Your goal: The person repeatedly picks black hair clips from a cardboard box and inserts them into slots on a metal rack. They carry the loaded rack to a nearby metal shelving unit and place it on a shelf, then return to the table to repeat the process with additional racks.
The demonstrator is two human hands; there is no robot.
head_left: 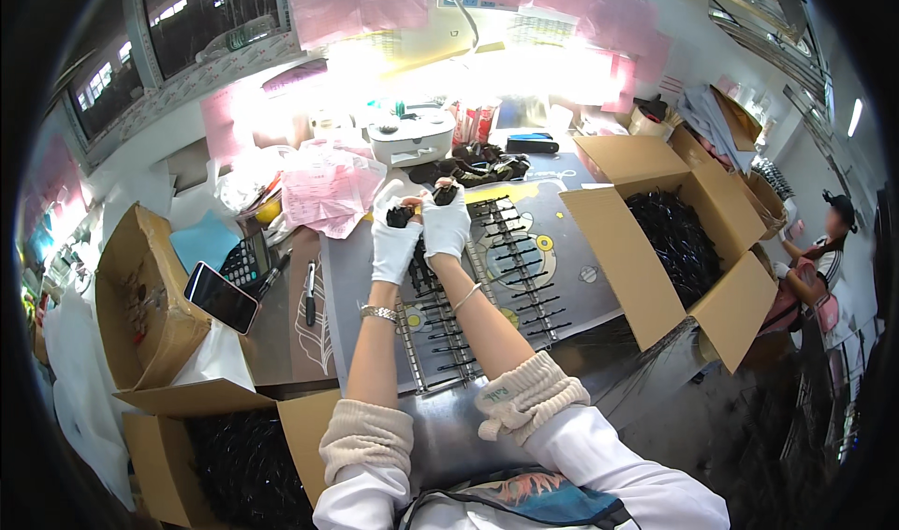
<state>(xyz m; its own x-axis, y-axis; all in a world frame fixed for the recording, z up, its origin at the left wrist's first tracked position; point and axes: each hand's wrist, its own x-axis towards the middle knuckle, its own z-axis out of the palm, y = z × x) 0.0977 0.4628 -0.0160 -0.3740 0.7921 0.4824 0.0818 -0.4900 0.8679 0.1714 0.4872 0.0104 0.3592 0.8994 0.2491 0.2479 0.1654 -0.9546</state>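
My left hand (397,238) and my right hand (447,225), both in white gloves with bare fingertips, are close together over the middle of the table. The left fingers are closed on a small dark piece (401,215). A similar glossy black piece (445,194) sits in the closed right fingers. Both pieces are too small for me to tell their kind. Below and right of my hands lies a metal rack (476,263), with rows of thin black parts (532,291) set crosswise along its strips. Beyond my hands is a heap of black pieces (473,165).
At right stands an open carton (599,249) of glossy black parts, with another carton (159,455) at lower left. A brown box (150,296), phone (222,297), calculator (245,260) and marker (311,291) lie left. A white container (412,139) stands behind. Another person (824,258) is far right.
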